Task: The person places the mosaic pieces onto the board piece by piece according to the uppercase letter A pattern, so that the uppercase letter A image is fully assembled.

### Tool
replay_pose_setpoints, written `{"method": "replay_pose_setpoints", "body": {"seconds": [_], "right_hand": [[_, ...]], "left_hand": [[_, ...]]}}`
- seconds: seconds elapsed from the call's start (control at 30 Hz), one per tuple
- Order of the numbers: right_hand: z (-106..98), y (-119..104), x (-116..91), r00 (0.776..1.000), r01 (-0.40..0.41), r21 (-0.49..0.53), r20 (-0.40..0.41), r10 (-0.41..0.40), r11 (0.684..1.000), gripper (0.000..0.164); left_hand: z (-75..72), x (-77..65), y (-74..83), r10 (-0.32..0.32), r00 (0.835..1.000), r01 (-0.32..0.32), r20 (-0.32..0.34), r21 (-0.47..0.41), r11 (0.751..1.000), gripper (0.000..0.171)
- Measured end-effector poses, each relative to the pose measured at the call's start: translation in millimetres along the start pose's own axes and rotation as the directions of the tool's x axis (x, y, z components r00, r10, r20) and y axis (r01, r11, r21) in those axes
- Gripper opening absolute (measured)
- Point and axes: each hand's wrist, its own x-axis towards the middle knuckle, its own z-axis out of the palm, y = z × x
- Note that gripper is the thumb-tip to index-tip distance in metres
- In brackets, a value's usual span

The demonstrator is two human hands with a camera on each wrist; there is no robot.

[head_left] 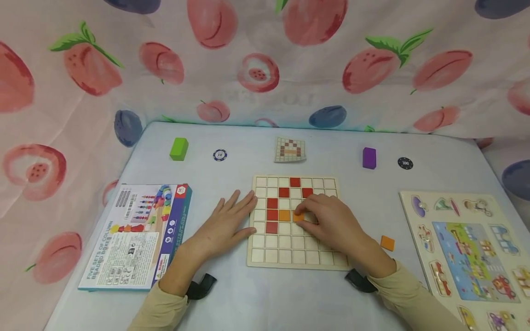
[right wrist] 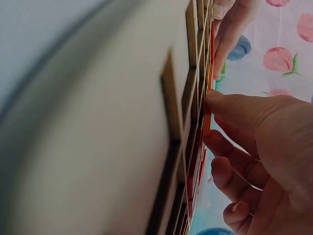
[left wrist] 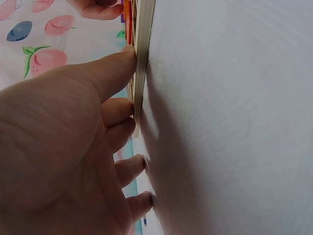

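Note:
A wooden grid board point(head_left: 291, 259) lies flat in the middle of the table, with several red square tiles point(head_left: 271, 227) in its cells. One orange tile point(head_left: 284, 215) sits in a cell beside a red one. My right hand point(head_left: 331, 220) pinches another orange square tile point(right wrist: 207, 125) between thumb and finger, at the cell just to the right. Spread and fairly straight, the fingers of my left hand point(head_left: 223, 227) touch the board's left edge; in the left wrist view the thumb point(left wrist: 120, 68) presses against that edge. A loose orange tile point(head_left: 387, 242) rests right of the board.
Behind the board is a small pattern card point(head_left: 290, 150). A green block point(head_left: 179, 149) and blue chip point(head_left: 220, 155) stand back left, a purple block point(head_left: 369, 158) and black chip point(head_left: 405, 163) back right. A bead-toy box point(head_left: 128, 239) lies left, a picture puzzle board point(head_left: 418, 216) right.

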Motion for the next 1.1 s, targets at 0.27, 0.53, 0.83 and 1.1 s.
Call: {"method": "replay_pose_setpoints", "body": {"seconds": [0.27, 0.53, 0.83, 1.1], "right_hand": [[1, -2, 0, 1.0, 0.021, -0.024, -0.015, -0.021, 0.999, 0.015], [1, -3, -1, 0.999, 0.022, -0.03, -0.041, -0.023, 0.999, 0.015], [0, -2, -5, 1.0, 0.01, -0.038, -0.027, -0.011, 0.999, 0.02], [-12, 12, -28, 0.996, -0.077, -0.027, -0.041, 0.076, 0.997, 0.025]], "left_hand": [[0.7, -0.2, -1.0, 0.004, 1.0, -0.004, -0.006, -0.008, 1.0, 0.076], [0.8, 0.5, 0.1, -0.004, 1.0, 0.004, -0.004, -0.004, 1.0, 0.078], [1.1, -0.5, 0.5, 0.004, 1.0, -0.004, -0.01, -0.013, 1.0, 0.077], [-0.3, 0.0, 1.1, -0.001, 1.0, 0.001, -0.004, -0.005, 1.0, 0.078]]}}
